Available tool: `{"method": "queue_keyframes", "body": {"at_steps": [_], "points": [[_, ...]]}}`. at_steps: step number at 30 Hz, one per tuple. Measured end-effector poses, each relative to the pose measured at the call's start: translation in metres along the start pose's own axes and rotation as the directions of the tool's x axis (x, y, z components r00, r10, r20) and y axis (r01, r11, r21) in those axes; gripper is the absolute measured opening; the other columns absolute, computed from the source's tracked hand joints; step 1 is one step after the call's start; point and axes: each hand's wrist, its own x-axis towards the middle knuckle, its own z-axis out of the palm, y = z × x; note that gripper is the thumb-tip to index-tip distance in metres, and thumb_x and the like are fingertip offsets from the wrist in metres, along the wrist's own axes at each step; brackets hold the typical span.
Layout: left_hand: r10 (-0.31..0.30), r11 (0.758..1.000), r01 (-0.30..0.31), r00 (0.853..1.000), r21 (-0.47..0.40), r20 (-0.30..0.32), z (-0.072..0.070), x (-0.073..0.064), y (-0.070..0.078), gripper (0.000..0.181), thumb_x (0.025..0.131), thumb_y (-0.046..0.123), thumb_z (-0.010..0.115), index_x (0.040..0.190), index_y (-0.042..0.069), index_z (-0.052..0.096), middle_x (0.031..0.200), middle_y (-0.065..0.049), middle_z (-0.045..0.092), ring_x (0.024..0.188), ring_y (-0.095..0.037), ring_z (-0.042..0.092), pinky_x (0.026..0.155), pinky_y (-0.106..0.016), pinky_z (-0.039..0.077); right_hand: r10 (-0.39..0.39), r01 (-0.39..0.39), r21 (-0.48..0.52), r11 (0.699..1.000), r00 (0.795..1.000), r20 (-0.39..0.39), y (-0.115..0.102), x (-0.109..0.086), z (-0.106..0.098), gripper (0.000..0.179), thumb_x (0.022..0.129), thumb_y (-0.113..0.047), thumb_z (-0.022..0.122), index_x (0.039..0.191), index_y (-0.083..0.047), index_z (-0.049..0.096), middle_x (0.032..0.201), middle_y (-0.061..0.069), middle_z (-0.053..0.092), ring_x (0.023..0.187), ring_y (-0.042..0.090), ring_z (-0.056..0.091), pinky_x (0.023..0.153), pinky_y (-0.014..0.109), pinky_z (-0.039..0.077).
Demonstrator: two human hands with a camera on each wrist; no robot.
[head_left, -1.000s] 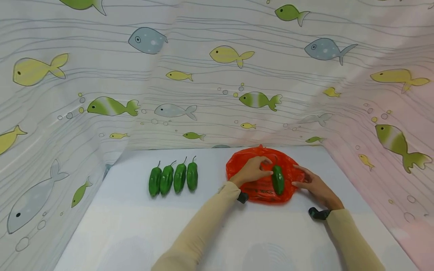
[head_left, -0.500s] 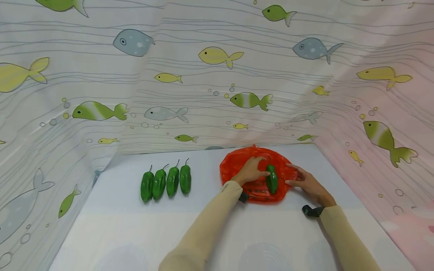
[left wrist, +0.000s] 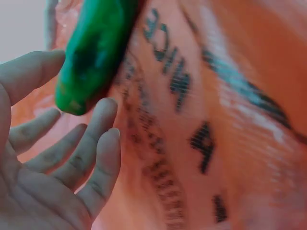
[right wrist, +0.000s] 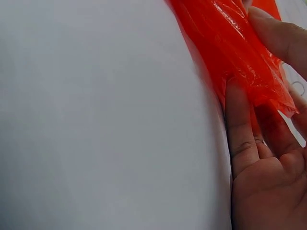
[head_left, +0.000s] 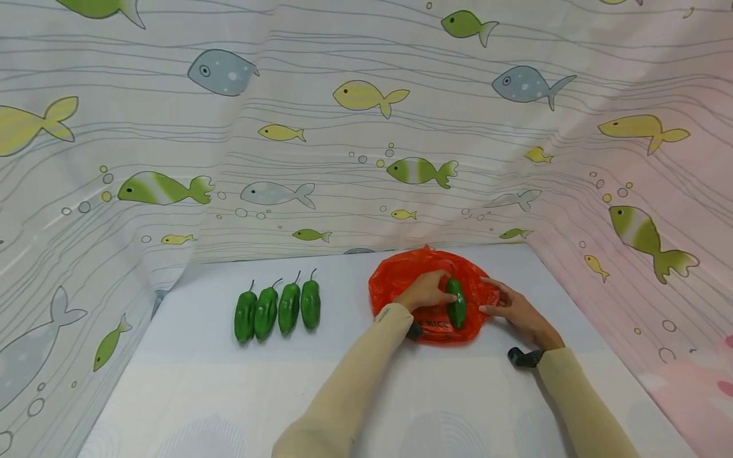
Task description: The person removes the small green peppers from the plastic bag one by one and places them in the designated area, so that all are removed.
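A red plastic bag (head_left: 401, 270) lies spread on the table with a green chili pepper (head_left: 456, 308) on it, its stem pointing away. My left hand (head_left: 422, 291) is over the bag, reaching the pepper from the left. In the left wrist view its fingers (left wrist: 79, 153) are loosely spread around the pepper's lower end (left wrist: 96, 62), one fingertip right at its side. At the bag's right edge, my right hand (head_left: 518, 315) holds the film. In the right wrist view the thumb lies over the red plastic (right wrist: 240, 52) and the fingers (right wrist: 240, 124) reach under it.
Several green chili peppers (head_left: 266, 313) lie in a row on the white table (head_left: 229, 401), left of the bag. A fish-patterned cloth (head_left: 321, 152) hangs behind the table and along both sides.
The left hand has moved slightly closer to the pepper on the bag. The right hand stays at the bag's edge. The head view has shifted slightly to the right.
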Motion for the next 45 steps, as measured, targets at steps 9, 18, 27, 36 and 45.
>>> {"method": "queue_keyframes", "body": {"at_steps": [9,18,27,36,45], "points": [[-0.004,1.000,0.003,1.000,0.026,0.010,0.000,0.004,0.014,0.060,0.096,0.032,0.076,0.148,0.012,0.052,0.135,-0.002,0.061,0.112,-0.013,0.056,0.102,-0.032,0.050,0.001,-0.001,0.016,1.000,1.000,-0.002,0.002,-0.004,0.000,0.083,0.091,-0.036,0.080,0.160,-0.027,0.035,0.168,0.014,0.020,0.148,0.040,0.026,0.117,0.064,0.026],[0.010,1.000,-0.009,1.000,-0.018,0.030,0.004,0.004,0.012,0.049,0.098,0.028,0.073,0.141,0.010,0.057,0.112,0.000,0.064,0.094,-0.012,0.058,0.082,-0.022,0.054,0.016,-0.016,-0.006,1.000,1.000,-0.005,-0.005,-0.004,0.002,0.085,0.090,-0.039,0.081,0.160,-0.029,0.036,0.167,0.015,0.024,0.149,0.040,0.026,0.116,0.064,0.027],[-0.005,0.999,0.006,1.000,-0.034,0.021,0.008,0.002,0.008,0.042,0.095,0.036,0.076,0.122,0.009,0.061,0.095,0.004,0.063,0.086,-0.012,0.058,0.076,-0.023,0.051,0.020,-0.020,-0.002,1.000,1.000,-0.005,-0.007,-0.003,0.001,0.087,0.089,-0.040,0.081,0.161,-0.027,0.034,0.166,0.017,0.023,0.147,0.042,0.027,0.116,0.065,0.026],[0.015,0.995,-0.017,1.000,-0.101,-0.023,0.014,0.005,0.004,0.047,0.088,0.035,0.084,0.125,0.013,0.065,0.112,0.004,0.064,0.097,-0.011,0.058,0.083,-0.024,0.053,0.020,-0.020,-0.002,1.000,1.000,-0.005,-0.004,-0.004,0.001,0.088,0.089,-0.040,0.082,0.161,-0.026,0.035,0.167,0.017,0.022,0.149,0.043,0.024,0.116,0.065,0.025],[0.026,0.975,-0.041,0.997,-0.219,-0.069,0.014,0.007,0.001,0.046,0.084,0.031,0.088,0.123,0.017,0.068,0.116,0.005,0.063,0.097,-0.012,0.060,0.076,-0.024,0.056,0.009,-0.009,0.015,1.000,1.000,0.004,-0.006,-0.005,0.001,0.088,0.089,-0.038,0.082,0.162,-0.027,0.033,0.167,0.017,0.022,0.149,0.042,0.024,0.117,0.066,0.024]]}}
